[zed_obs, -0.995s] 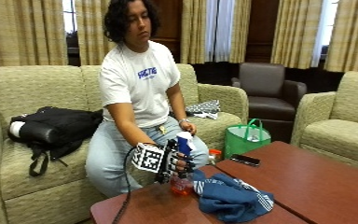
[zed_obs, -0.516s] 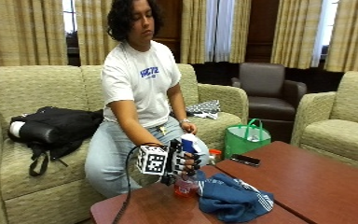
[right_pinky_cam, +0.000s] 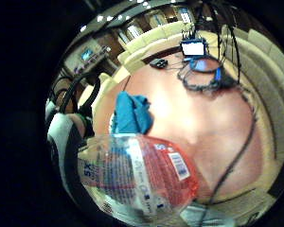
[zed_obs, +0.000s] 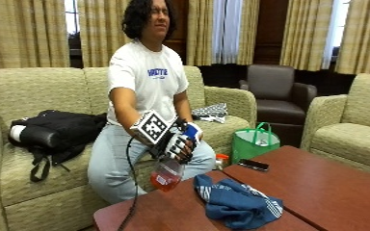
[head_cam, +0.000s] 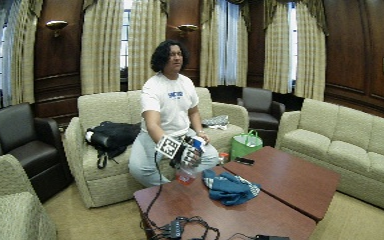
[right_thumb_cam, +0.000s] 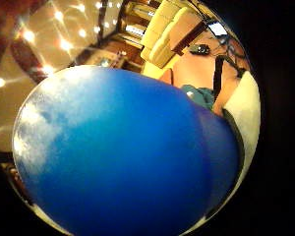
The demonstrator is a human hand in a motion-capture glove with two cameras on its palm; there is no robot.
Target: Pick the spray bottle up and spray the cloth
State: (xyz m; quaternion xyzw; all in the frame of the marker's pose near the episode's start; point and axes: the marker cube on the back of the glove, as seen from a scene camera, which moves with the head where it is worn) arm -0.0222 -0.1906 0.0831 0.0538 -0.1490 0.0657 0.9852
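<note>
Right hand [zed_obs: 177, 143] is raised off the table [zed_obs: 339, 192], forearm angled down from the sofa [zed_obs: 37, 91], gloved fingers curled around the spray bottle [zed_obs: 167, 173] at its neck. Blue spray head [zed_obs: 192, 130] sits above the grip; the clear body hangs below it, tilted, clear of the table edge. Bottle holds red liquid in its lower part. Blue cloth [zed_obs: 236, 204] lies crumpled on the table, below and just beside the bottle, not touching it.
</note>
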